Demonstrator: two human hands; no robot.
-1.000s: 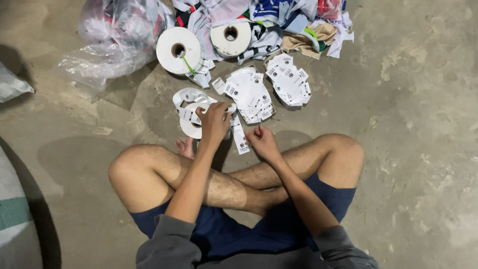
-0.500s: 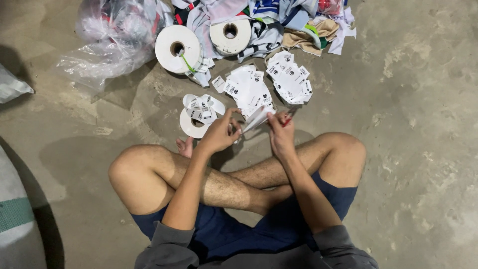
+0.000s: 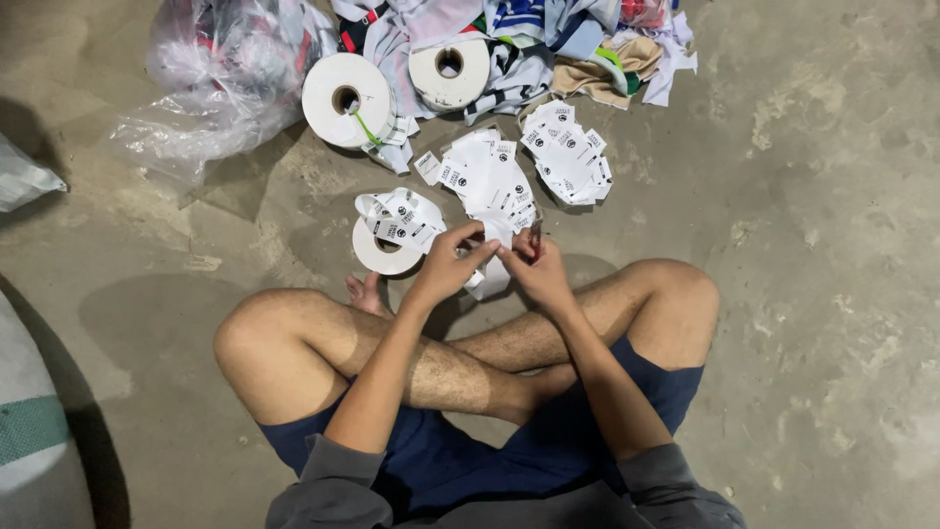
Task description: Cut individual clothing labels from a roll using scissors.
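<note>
Concrete floor (image 3: pixel 832 294): hands (image 3: pixel 494 264) pinch white label strip (image 3: pixel 490 279).

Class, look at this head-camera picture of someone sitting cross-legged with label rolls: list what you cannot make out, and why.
- Head view: the white label strip is mostly covered by the left hand and right hand.
- Print on the loose white cut labels is too small to read.
- The crumpled clear plastic bag blurs its contents.
- The pile of coloured fabric scraps is cut off by the top edge.

Left hand (image 3: pixel 448 266) moved off small roll (image 3: pixel 387 245); meets right hand (image 3: pixel 534 269) on label strip (image 3: pixel 493 276).
</note>
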